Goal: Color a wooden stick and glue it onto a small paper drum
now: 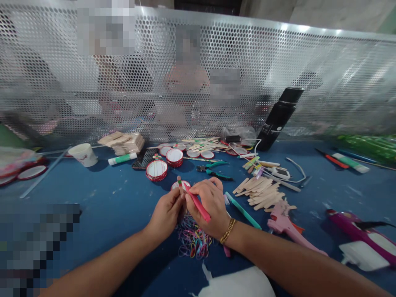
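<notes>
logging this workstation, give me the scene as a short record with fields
left hand: holds a painted stick
right hand: holds a pink pen-like tool, close to the painted stick
below hands: tangled colored bands
to the right: loose wooden sticks, pink glue gun
beyond hands: teal-handled pliers
back: tilted black bottle, perforated screen
</notes>
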`<state>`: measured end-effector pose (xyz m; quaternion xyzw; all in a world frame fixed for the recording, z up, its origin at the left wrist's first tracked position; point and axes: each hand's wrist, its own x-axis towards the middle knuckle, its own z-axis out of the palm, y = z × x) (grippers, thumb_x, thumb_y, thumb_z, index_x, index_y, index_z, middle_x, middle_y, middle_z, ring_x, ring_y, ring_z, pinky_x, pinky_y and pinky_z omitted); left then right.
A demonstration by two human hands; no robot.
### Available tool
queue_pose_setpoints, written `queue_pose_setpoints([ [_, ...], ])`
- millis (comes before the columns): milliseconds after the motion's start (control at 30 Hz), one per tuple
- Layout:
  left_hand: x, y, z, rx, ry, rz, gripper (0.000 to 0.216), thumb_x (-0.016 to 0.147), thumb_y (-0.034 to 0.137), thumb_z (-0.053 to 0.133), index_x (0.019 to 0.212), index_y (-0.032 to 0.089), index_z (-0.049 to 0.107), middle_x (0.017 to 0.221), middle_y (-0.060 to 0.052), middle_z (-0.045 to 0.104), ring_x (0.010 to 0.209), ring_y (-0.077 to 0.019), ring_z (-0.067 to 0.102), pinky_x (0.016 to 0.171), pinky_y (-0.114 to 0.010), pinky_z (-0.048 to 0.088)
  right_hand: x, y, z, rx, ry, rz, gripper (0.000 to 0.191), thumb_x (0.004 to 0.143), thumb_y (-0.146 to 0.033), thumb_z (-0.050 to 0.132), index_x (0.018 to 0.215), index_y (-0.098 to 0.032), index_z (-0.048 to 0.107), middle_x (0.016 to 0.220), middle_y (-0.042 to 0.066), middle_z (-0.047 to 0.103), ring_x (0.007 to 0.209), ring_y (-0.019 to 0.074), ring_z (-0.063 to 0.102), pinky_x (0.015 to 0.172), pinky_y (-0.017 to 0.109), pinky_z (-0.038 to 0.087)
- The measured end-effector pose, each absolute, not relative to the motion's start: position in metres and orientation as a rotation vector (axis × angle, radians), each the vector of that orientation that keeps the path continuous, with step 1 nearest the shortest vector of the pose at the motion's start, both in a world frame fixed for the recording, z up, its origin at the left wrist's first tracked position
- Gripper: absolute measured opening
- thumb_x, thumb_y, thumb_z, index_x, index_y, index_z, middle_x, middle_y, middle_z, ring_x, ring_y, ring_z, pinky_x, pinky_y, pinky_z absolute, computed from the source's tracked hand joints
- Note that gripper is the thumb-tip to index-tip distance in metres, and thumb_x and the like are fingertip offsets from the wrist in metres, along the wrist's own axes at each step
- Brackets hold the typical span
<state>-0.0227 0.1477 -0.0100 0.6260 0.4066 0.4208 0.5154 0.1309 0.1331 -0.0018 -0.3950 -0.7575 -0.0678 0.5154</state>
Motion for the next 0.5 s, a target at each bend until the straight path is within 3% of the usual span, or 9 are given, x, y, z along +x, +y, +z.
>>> queue_pose_setpoints([
  [300, -0.0232, 0.1474, -0.0083, 1.549, 0.945, 1.063, 0.033, 0.09, 0.05, 0.059, 0.078, 0.019, 0.063, 0.053, 0.004, 0.046, 0.055, -0.0141, 0.044, 0.056, -0.024, 0.039, 0.13, 0.1327, 0.0003, -0.901, -1.877, -0.158, 0.012, 0.089, -0.018, 0.063, 0.093, -0.023, 0.053, 0.085, 0.001, 0.072, 0.081, 0.0187, 0.066, 0.088, 0.042, 0.037],
  [500, -0.0238, 0.1475, -0.0109, 1.552, 0.922, 1.052, 0.031, 0.093, 0.045, 0.057, 0.08, 0.018, 0.063, 0.058, 0.005, 0.048, 0.055, -0.0121, 0.041, 0.061, -0.025, 0.043, 0.1299, 0.133, -0.0012, -0.884, -1.9, -0.142, 0.013, 0.088, -0.018, 0.064, 0.093, -0.023, 0.053, 0.085, 0.0, 0.072, 0.083, 0.0182, 0.066, 0.088, 0.041, 0.037],
])
